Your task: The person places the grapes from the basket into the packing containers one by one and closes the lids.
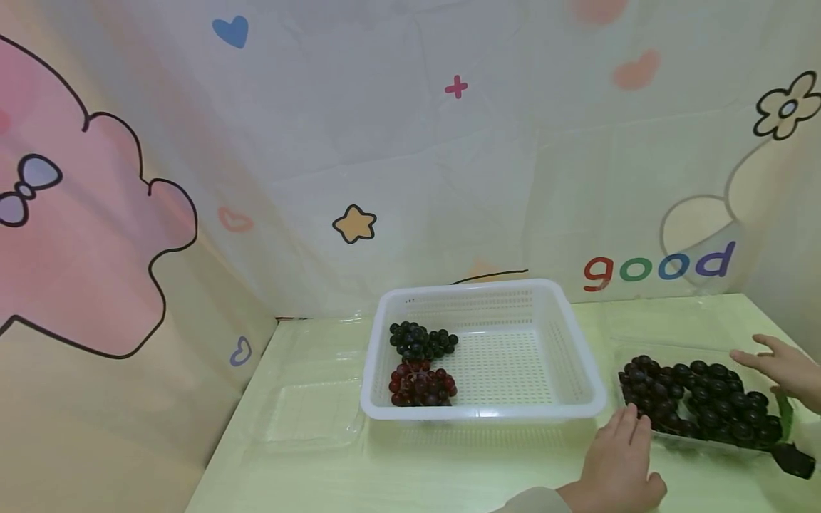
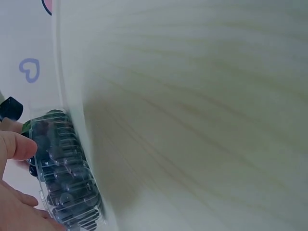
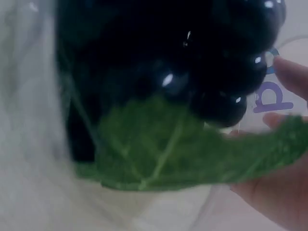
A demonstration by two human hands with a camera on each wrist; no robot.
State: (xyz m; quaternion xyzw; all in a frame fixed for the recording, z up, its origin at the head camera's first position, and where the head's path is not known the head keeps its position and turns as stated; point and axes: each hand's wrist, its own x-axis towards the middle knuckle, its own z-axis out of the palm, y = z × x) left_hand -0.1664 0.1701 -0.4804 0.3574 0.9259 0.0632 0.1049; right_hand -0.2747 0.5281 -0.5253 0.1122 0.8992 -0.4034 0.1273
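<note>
A clear plastic box full of dark grapes stands at the right of the table. My left hand is at its near left corner, fingers straight and close together; the fingertips appear to touch the box edge. Over the right end of the box is my right hand, its fingers spread and relaxed. A green leaf sticks out at that end, in front of the right hand in the right wrist view. Neither hand grips anything that I can see.
A white perforated basket stands mid-table. In its left side lie a bunch of dark green-black grapes and a bunch of red grapes. Left of it lies a clear plastic tray. A printed curtain hangs behind.
</note>
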